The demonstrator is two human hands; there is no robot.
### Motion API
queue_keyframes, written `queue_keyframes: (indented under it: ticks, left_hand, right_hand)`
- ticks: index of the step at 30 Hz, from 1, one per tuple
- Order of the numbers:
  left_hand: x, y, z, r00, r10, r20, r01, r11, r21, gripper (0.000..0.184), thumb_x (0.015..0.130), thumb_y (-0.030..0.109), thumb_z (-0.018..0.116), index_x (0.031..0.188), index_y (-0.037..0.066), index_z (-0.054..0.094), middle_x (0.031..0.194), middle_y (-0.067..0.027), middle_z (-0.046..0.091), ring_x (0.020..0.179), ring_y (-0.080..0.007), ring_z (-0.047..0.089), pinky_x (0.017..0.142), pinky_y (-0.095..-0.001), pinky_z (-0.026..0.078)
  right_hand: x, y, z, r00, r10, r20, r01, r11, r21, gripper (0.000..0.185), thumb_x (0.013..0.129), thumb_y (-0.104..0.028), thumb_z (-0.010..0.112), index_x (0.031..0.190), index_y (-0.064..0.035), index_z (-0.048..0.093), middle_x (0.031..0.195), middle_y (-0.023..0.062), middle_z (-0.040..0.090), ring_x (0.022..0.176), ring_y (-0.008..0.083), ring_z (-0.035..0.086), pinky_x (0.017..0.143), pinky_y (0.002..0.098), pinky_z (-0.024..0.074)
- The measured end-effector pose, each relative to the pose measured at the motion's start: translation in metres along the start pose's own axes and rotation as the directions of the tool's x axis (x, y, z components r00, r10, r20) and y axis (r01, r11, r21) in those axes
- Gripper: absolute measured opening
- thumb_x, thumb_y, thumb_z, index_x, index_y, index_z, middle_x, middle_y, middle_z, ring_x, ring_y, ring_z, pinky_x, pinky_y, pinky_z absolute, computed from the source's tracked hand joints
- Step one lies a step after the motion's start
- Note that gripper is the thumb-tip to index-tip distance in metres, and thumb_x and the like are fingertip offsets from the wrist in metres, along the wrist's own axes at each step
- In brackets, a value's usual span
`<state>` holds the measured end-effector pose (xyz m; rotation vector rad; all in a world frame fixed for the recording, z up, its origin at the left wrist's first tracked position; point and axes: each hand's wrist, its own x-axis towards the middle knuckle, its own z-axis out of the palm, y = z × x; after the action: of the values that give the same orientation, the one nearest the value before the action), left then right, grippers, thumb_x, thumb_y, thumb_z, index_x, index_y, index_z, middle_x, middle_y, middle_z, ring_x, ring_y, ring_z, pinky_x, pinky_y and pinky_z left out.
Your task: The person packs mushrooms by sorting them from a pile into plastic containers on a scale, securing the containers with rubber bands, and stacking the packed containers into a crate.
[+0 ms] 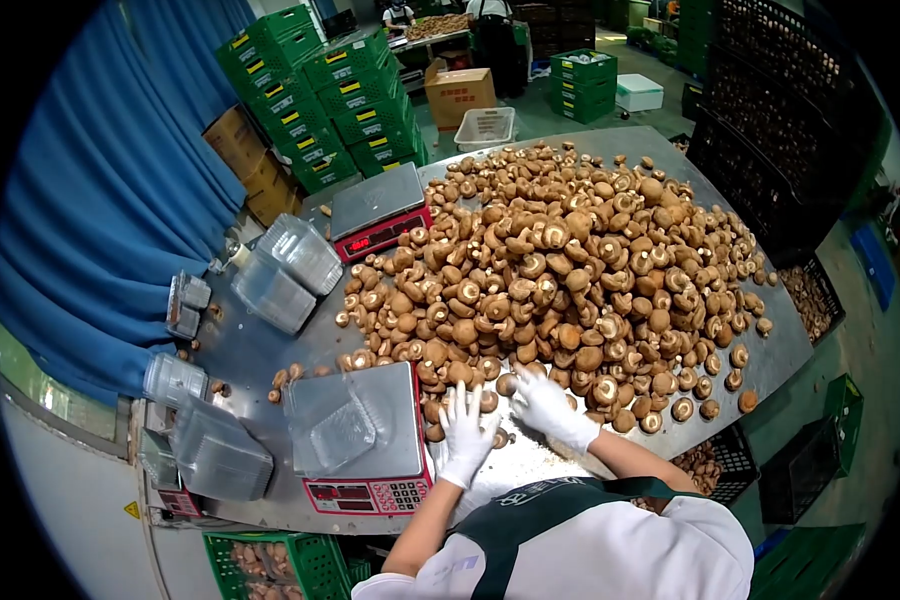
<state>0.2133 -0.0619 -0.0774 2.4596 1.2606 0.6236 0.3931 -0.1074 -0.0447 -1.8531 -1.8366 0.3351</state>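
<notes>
A large heap of brown shiitake mushrooms covers much of the metal table. At the heap's near edge, my left hand, in a white glove, lies with its fingers spread over a few mushrooms. My right hand, gloved the same, reaches in from the right with fingers stretched out, its fingertips beside a single mushroom. I see no firm grip on it. Left of my hands stands a scale with a red frame, and a clear plastic tray rests on its plate.
A second scale stands farther back. Clear plastic containers are stacked along the table's left side, by a blue curtain. Green crates rise behind, and black crates of mushrooms stand at the right.
</notes>
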Motion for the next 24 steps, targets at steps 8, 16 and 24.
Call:
queue_keyframes:
  ticks: [8, 16, 24]
  left_hand:
    - [0.135, -0.003, -0.012, 0.982, -0.183, -0.041, 0.187, 0.968, 0.167, 0.099, 0.071, 0.052, 0.071, 0.148, 0.015, 0.02, 0.153, -0.0183, 0.012, 0.139, -0.0378, 0.016, 0.108, -0.0597, 0.015]
    - [0.106, -0.012, 0.007, 0.982, -0.106, 0.156, 0.078, 0.982, 0.173, 0.113, 0.065, 0.048, 0.075, 0.15, 0.017, 0.008, 0.153, -0.0158, 0.015, 0.137, -0.0372, 0.022, 0.109, -0.0596, 0.012]
    - [0.025, 0.006, 0.018, 0.988, 0.005, 0.153, -0.023, 0.993, 0.114, 0.091, 0.067, 0.046, 0.071, 0.144, 0.016, 0.032, 0.144, -0.0156, 0.033, 0.132, -0.0404, 0.027, 0.108, -0.0547, 0.018]
  right_hand:
    - [0.104, 0.002, -0.044, 0.923, -0.126, -0.363, 0.033, 0.967, -0.251, 0.063, 0.069, -0.02, 0.071, 0.126, -0.0051, 0.049, 0.137, 0.0251, 0.039, 0.124, 0.0391, 0.039, 0.102, 0.0492, 0.033]
    - [0.083, 0.013, 0.018, 0.957, -0.221, -0.188, 0.156, 0.938, -0.309, 0.03, 0.073, -0.017, 0.064, 0.1, -0.0067, 0.06, 0.139, 0.0149, 0.039, 0.128, 0.0409, 0.035, 0.096, 0.0569, 0.0335]
    - [0.031, 0.018, 0.029, 0.965, -0.223, -0.135, 0.166, 0.924, -0.345, 0.021, 0.077, -0.017, 0.056, 0.092, -0.0035, 0.062, 0.135, 0.0209, 0.043, 0.123, 0.0411, 0.04, 0.104, 0.053, 0.0283]
